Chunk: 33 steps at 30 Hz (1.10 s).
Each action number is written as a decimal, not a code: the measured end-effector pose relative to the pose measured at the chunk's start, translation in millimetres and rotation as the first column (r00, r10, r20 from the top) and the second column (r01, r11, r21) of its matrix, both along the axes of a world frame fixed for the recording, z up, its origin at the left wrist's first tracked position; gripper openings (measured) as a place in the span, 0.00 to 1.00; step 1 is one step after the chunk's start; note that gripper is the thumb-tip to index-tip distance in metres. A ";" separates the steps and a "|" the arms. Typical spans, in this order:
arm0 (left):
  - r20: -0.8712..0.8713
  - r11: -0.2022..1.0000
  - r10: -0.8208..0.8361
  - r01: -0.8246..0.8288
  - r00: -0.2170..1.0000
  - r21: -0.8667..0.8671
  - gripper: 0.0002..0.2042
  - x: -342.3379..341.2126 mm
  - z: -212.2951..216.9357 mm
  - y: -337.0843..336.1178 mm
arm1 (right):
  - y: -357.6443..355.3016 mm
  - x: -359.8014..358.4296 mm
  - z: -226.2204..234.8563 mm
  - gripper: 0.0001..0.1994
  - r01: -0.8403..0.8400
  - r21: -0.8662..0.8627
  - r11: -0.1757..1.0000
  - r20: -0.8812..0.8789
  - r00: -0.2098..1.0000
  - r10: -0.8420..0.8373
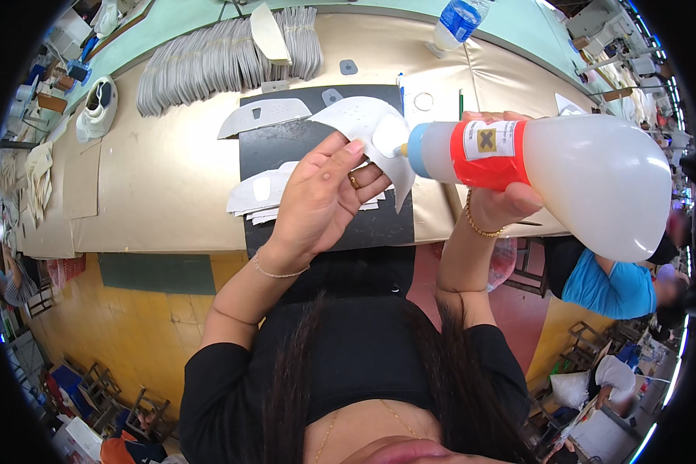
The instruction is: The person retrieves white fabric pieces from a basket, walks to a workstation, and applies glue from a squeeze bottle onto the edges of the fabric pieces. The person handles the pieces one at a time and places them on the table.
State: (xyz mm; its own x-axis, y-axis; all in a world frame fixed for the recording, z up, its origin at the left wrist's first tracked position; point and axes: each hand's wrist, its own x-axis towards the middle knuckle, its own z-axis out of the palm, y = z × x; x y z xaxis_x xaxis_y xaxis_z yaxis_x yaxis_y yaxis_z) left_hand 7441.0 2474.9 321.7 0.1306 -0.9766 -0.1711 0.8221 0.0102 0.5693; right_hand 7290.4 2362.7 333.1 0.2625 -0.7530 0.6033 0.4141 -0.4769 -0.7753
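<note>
My left hand (321, 197) holds up a curved white shoe-upper piece (359, 124) above the black mat (294, 147). My right hand (493, 203) grips a large translucent squeeze bottle (588, 174) with a red label and a blue cap, tipped sideways. Its nozzle touches the white piece near my left fingertips. A small stack of white cut pieces (259, 193) lies on the mat under my left hand. Another grey-white cut piece (263, 114) lies at the mat's top left.
A long fanned row of grey cut pieces (209, 62) lies at the back of the tan table (170, 178). A white shoe (99, 108) sits at far left, a water bottle (458, 22) at the back. Another person in a blue top (603, 286) is at the right.
</note>
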 end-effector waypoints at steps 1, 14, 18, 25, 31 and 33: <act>0.003 1.000 -0.009 0.009 1.000 -0.009 0.17 -0.3 -0.2 0.1 | 0.7 0.8 0.8 0.42 -0.031 0.009 0.999 -0.015 0.999 0.032; 0.015 0.999 -0.034 0.034 0.999 -0.034 0.15 -1.4 -1.1 0.5 | 4.0 13.6 8.6 0.43 0.143 -0.115 0.983 -0.095 0.983 -0.154; 0.017 1.000 -0.025 0.025 1.000 -0.015 0.15 -0.6 -4.4 3.0 | 3.4 15.0 6.7 0.43 0.088 -0.067 0.994 -0.076 0.993 -0.093; -0.053 0.993 0.118 -0.119 0.992 -0.026 0.13 38.3 -5.0 19.7 | -21.4 0.5 -14.5 0.43 0.446 -0.123 0.887 0.021 0.894 -0.447; 0.125 0.620 0.785 -0.772 0.607 -0.139 0.19 150.6 -61.2 49.4 | -24.3 -7.5 -13.0 0.39 0.340 0.027 0.940 0.056 0.938 -0.341; 0.068 0.426 0.901 -0.903 0.429 0.050 0.20 197.1 -111.0 63.4 | -18.7 -1.1 -10.7 0.40 0.339 0.002 0.941 0.015 0.941 -0.339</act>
State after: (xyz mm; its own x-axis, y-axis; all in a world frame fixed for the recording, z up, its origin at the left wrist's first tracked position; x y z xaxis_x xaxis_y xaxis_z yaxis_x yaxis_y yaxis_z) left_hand 7638.0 2538.2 210.7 0.9353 -0.2844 -0.2107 0.3526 0.6979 0.6234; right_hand 7289.3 2344.1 322.4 -0.0172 -0.7953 0.6059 0.2393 -0.5917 -0.7699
